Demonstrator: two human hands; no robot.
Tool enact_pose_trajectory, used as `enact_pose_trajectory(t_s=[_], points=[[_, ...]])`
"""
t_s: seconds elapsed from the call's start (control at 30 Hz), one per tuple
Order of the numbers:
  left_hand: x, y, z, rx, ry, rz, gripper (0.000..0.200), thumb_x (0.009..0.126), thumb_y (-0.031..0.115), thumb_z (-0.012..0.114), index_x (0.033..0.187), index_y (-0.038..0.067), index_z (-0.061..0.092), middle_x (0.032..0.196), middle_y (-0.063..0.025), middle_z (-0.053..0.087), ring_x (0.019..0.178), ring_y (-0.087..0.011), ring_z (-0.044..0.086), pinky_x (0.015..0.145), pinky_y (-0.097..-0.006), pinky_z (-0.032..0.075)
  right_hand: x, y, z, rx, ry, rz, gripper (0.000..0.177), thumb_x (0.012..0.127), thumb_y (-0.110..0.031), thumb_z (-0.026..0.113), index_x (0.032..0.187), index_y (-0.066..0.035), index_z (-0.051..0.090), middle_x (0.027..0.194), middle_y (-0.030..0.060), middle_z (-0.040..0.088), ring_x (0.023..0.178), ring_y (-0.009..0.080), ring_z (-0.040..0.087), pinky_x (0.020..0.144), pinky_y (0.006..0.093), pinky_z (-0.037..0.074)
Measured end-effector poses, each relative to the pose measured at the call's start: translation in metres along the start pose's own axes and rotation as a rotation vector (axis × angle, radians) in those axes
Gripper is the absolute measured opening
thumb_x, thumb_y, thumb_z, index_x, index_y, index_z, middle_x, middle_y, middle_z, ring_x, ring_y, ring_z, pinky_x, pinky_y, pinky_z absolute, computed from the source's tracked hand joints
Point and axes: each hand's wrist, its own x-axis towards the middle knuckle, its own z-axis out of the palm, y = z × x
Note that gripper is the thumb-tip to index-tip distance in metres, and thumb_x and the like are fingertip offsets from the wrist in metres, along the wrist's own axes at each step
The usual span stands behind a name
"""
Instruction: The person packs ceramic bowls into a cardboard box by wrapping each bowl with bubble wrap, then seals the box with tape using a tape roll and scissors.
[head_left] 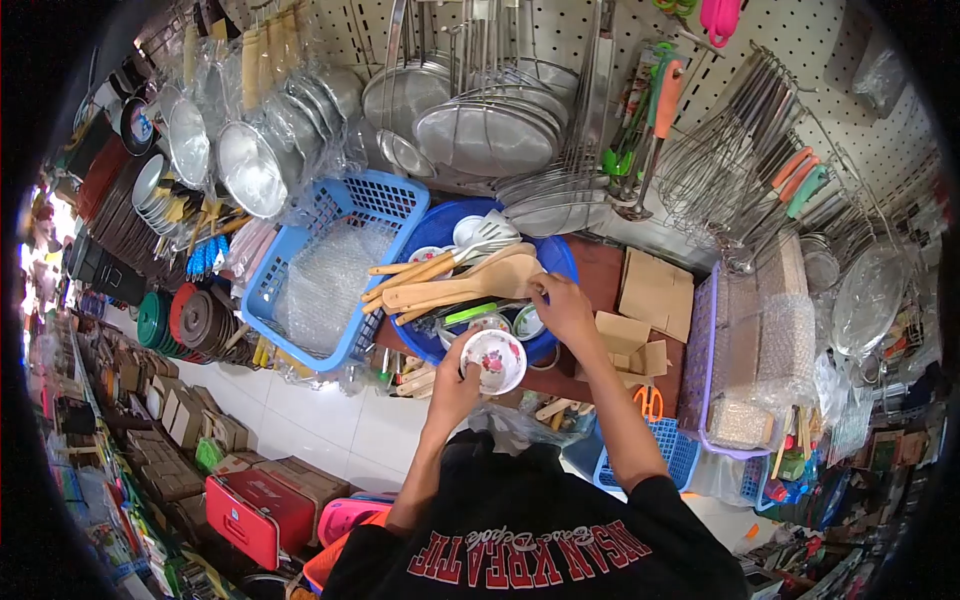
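Note:
In the head view, my left hand (pixel 453 388) grips a small white bowl (pixel 503 350) with a red floral print, its opening facing up toward me. My right hand (pixel 564 308) has its fingers closed at the broad end of a wooden spatula (pixel 512 277). That spatula lies with other wooden-handled utensils (pixel 425 270) and a white slotted turner (pixel 487 247) across a round blue basin (pixel 566 262). Beneath them in the basin are more small bowls (pixel 528 321) and something with a bright green handle (pixel 470 313); the utensils partly hide these.
A light-blue basket (pixel 268 285) with bubble wrap (pixel 335 275) stands left of the basin. To the right are an opened cardboard box (pixel 625 345) and a purple basket (pixel 705 350). Strainers (pixel 490 135) and whisks (pixel 715 170) hang from the pegboard. Red cases (pixel 255 525) sit at lower left.

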Motion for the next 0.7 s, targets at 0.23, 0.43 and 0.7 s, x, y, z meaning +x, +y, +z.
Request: enact_pose_trajectory(t_s=[0.23, 0.43, 0.7], points=[[-0.003, 0.008, 0.054, -0.056, -0.008, -0.018, 0.048, 0.092, -0.007, 0.049, 0.139, -0.002, 0.047, 0.126, -0.0169, 0.06, 0.115, -0.0215, 0.059, 0.097, -0.0315, 0.047, -0.085, -0.013, -0.051, 0.631, -0.139, 0.127, 0.035, 0.094, -0.022, 0.07, 0.122, -0.001, 0.066, 0.102, 0.0078, 0.072, 0.088, 0.0163, 0.065, 0.081, 0.0324, 0.053], [-0.014, 0.015, 0.116, -0.215, -0.188, -0.001, 0.043, 0.104, 0.014, 0.045, 0.145, 0.001, 0.043, 0.126, -0.0136, 0.06, 0.119, -0.0209, 0.056, 0.101, -0.032, 0.044, -0.14, 0.019, -0.071, 0.747, 0.001, 0.319, 0.035, 0.088, -0.01, 0.075, 0.12, 0.002, 0.065, 0.107, 0.0106, 0.071, 0.095, 0.0145, 0.067, 0.083, 0.0281, 0.054], [-0.04, 0.002, 0.191, -0.466, -0.322, -0.333, 0.048, 0.111, 0.034, 0.029, 0.136, 0.0, 0.051, 0.127, -0.013, 0.061, 0.115, -0.0212, 0.061, 0.102, -0.0366, 0.049, -0.199, 0.027, -0.126, 0.329, 0.234, 0.383, 0.035, 0.085, -0.012, 0.075, 0.12, -0.011, 0.072, 0.099, 0.0117, 0.066, 0.079, 0.0229, 0.066, 0.07, 0.0325, 0.052]])
